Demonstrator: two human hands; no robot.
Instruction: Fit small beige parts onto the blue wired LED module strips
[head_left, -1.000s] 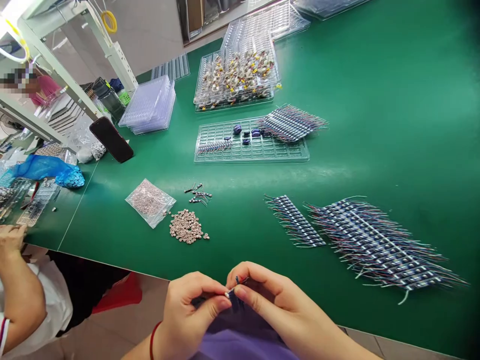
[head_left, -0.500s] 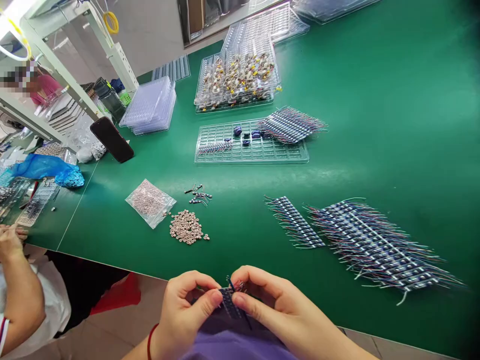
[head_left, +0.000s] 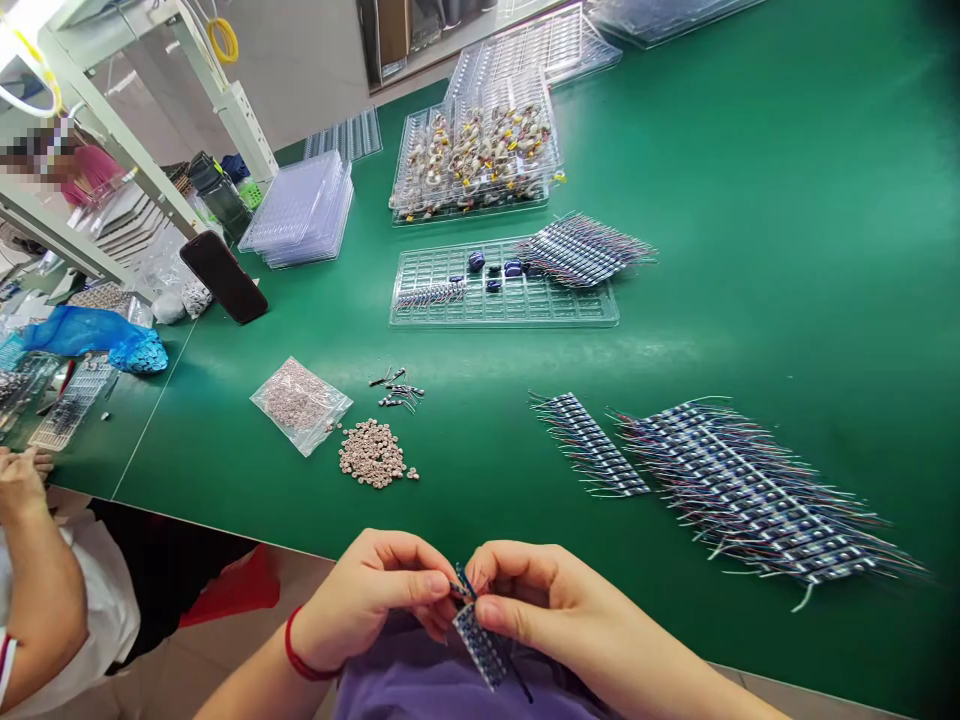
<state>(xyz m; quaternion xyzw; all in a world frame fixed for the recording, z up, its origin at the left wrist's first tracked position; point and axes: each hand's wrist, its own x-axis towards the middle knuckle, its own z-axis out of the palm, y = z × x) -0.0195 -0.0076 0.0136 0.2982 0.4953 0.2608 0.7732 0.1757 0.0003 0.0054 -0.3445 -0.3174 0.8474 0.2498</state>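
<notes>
Low over my lap, my right hand (head_left: 551,600) pinches a short dark strip of small wired components (head_left: 481,648) between thumb and fingers. The strip hangs slantwise below the fingertips, with a thin dark tail beside it. My left hand (head_left: 394,592) is closed at the strip's upper end, thumb against forefinger; what it pinches there is too small to make out. Beyond my hands lies a pile of small pinkish round parts (head_left: 371,455). To the right rest a narrow wired strip (head_left: 595,447) and a large layered stack of such strips (head_left: 750,490).
A bag of round parts (head_left: 298,403) and a few loose wired pieces (head_left: 400,390) lie mid-table. Farther back are a clear tray (head_left: 435,318), a tray of yellow-white parts (head_left: 472,155), stacked trays (head_left: 300,210) and a phone (head_left: 223,277). A co-worker's arm (head_left: 37,570) is at left.
The strip has tilted and shows more below my right fingers. My left hand has shifted slightly right, from the strip's side to its upper end.
</notes>
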